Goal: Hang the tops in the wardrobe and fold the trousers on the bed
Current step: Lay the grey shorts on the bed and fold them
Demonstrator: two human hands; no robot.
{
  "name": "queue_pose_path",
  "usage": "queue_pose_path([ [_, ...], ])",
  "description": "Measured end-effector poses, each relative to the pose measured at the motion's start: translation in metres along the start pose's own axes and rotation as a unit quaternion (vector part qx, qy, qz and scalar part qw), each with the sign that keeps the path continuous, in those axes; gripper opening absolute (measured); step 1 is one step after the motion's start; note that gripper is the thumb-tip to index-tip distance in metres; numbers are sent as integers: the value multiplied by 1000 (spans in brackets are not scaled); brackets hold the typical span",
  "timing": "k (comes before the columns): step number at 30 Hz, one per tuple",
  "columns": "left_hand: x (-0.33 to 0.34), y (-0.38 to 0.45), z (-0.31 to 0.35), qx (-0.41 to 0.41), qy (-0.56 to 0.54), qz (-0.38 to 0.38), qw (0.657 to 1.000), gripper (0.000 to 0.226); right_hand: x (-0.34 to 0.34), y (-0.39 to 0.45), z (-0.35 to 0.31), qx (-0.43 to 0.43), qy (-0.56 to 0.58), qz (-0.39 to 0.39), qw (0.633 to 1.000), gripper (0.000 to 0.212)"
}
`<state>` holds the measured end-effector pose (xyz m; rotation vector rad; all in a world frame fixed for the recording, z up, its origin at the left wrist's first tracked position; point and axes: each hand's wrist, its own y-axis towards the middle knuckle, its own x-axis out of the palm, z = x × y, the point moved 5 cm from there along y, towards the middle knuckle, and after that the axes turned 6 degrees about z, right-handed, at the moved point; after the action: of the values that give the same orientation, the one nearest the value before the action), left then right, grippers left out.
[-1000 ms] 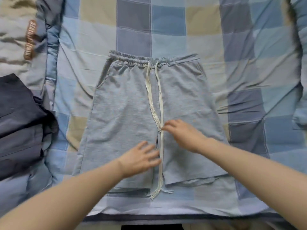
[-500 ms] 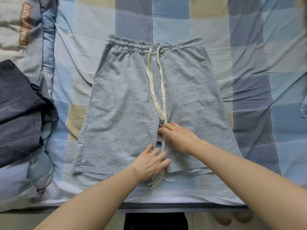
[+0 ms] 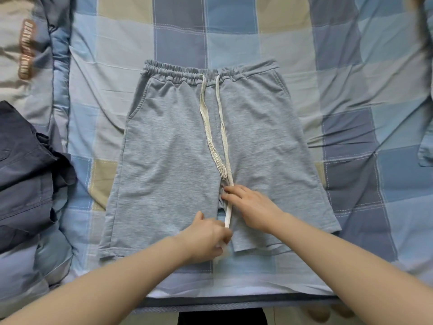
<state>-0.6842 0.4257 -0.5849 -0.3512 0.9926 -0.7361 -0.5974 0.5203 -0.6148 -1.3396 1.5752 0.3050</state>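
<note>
Grey drawstring shorts (image 3: 168,160) lie flat on the checked bed sheet (image 3: 339,127), waistband away from me. Two cream drawstring cords (image 3: 222,127) run down the middle. My left hand (image 3: 206,240) is near the inner hem of the left leg, fingers curled round the lower end of the longer cord. My right hand (image 3: 250,205) rests at the crotch with straight fingers pressing on the cord and the fabric.
A dark navy garment (image 3: 23,174) lies bunched at the left on the bed. A grey-beige quilt with a brown label (image 3: 25,50) sits at the top left. The bed's front edge (image 3: 234,303) runs along the bottom.
My left hand has slid toward me and closed round the cord's end. My right hand has stayed at the crotch. The camera has shifted so the shorts sit lower in view.
</note>
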Motion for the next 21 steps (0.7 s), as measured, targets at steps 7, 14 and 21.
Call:
queue_pose_path([
  [7,-144,12,-77,-144,-478,134,856,13,-12,-6,14,130,210,173,953,41],
  [14,-214,84,-136,-276,-465,315,780,10,-33,28,-4,173,257,143,940,63],
  [21,-175,87,-131,-345,-259,318,844,87,-45,3,23,243,226,201,922,51],
])
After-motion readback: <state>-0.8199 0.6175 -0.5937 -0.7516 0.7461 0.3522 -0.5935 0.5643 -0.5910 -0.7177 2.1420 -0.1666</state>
